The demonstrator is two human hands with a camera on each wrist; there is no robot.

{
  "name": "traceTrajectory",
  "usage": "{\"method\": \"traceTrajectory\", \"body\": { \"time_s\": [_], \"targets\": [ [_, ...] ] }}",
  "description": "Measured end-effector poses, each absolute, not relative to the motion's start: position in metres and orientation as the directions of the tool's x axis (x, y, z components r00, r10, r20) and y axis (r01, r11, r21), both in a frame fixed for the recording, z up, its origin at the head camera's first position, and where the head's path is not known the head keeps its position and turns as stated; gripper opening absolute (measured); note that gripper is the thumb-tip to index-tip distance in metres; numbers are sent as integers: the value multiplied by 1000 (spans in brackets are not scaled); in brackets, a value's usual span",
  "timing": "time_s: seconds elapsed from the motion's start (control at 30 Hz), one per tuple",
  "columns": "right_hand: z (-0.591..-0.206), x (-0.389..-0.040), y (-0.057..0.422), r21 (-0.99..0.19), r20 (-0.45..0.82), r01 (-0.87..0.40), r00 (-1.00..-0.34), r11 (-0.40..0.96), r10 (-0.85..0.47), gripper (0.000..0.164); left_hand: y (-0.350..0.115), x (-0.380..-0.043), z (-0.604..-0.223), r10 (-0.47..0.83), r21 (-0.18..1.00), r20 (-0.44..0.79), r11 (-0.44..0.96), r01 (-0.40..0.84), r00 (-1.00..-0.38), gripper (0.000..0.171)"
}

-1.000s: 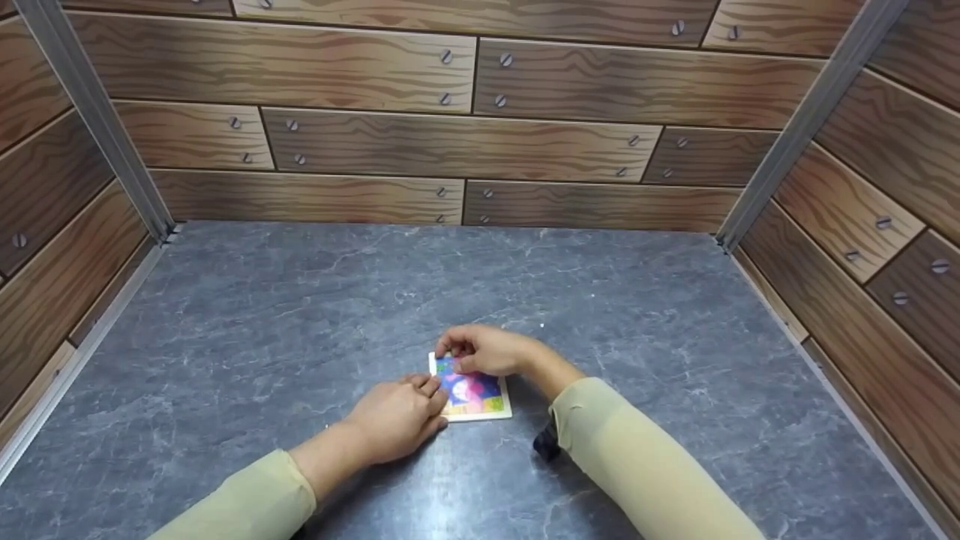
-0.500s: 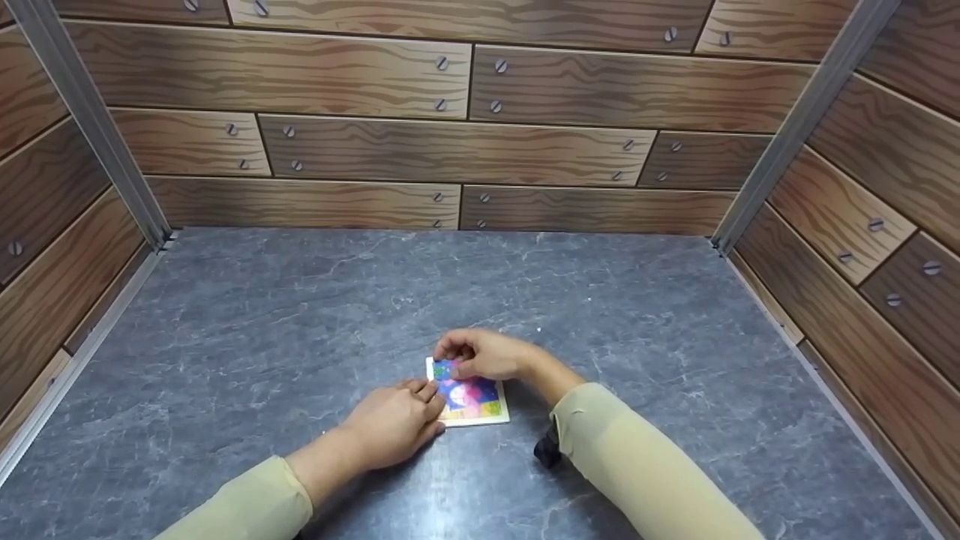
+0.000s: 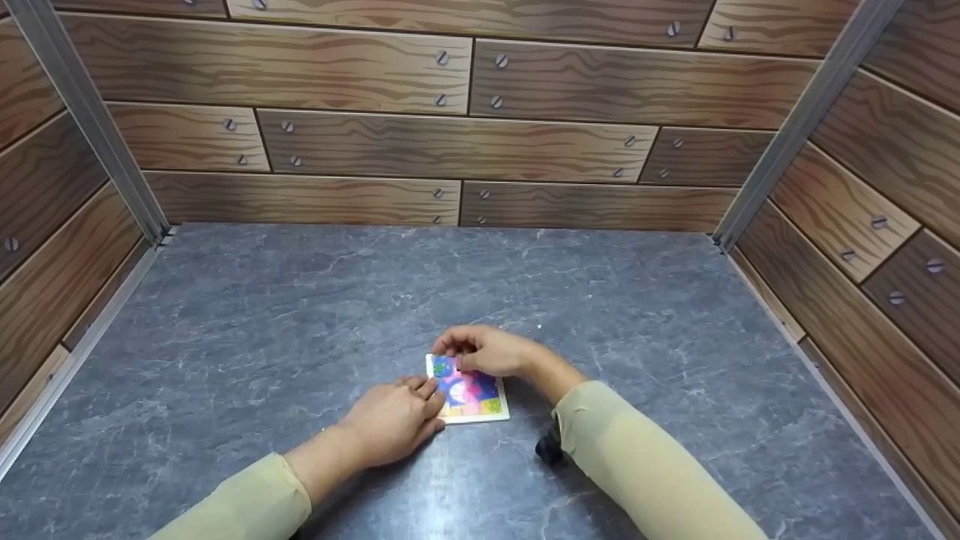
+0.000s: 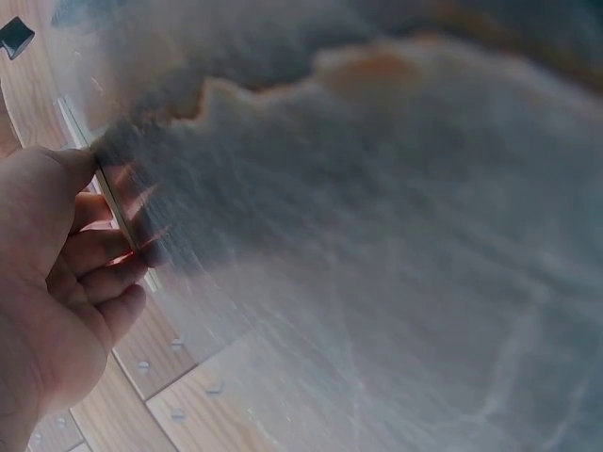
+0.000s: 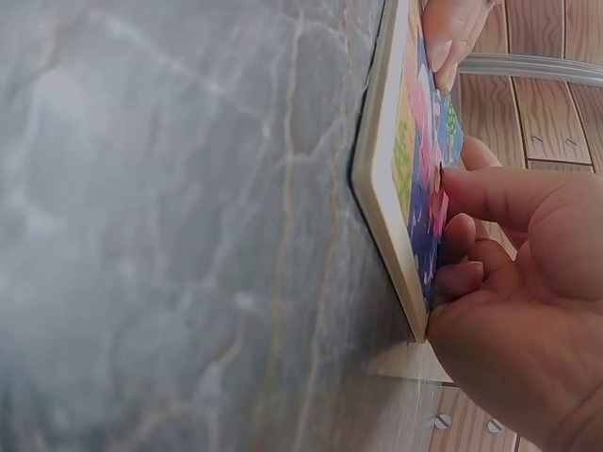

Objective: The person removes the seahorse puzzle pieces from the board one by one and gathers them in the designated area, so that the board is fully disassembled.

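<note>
A small square picture puzzle board (image 3: 480,415) with a pale frame and a blue, pink and yellow picture lies on the grey marbled tabletop. My left hand (image 3: 394,424) rests at its left side, fingers reaching over the edge and thumb by the near corner. In the left wrist view the board shows only as a thin edge (image 4: 117,209) beside that hand. My right hand (image 3: 491,351) bends over the far part of the board, pinching a blue puzzle piece (image 5: 450,124) with a green tree on it, tilted up from the picture in the right wrist view.
Wood-patterned walls (image 3: 375,142) with grey metal corner posts (image 3: 97,127) enclose the tabletop (image 3: 300,300) at the back and both sides. A tiny white speck (image 3: 539,326) lies beyond the right hand. A black object (image 3: 549,448) sits under the right sleeve cuff.
The right thumb has shifted slightly, and the blue piece with green sits a little differently at the far left corner. The left hand and board have stayed in place.
</note>
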State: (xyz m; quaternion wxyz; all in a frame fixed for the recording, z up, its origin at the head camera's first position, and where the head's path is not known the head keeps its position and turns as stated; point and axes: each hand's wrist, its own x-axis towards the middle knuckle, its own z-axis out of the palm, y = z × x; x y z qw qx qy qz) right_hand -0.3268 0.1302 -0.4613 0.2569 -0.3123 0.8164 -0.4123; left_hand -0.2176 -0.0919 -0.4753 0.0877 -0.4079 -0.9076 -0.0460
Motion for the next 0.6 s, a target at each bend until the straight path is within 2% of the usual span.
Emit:
{"method": "traceTrajectory", "body": {
  "time_s": [0.6],
  "targets": [
    [-464,-327,129,-828,-147,-314,-677,464,-721,37,-92,-218,-477,734,-6,216,660,751,-644,37]
  ]
}}
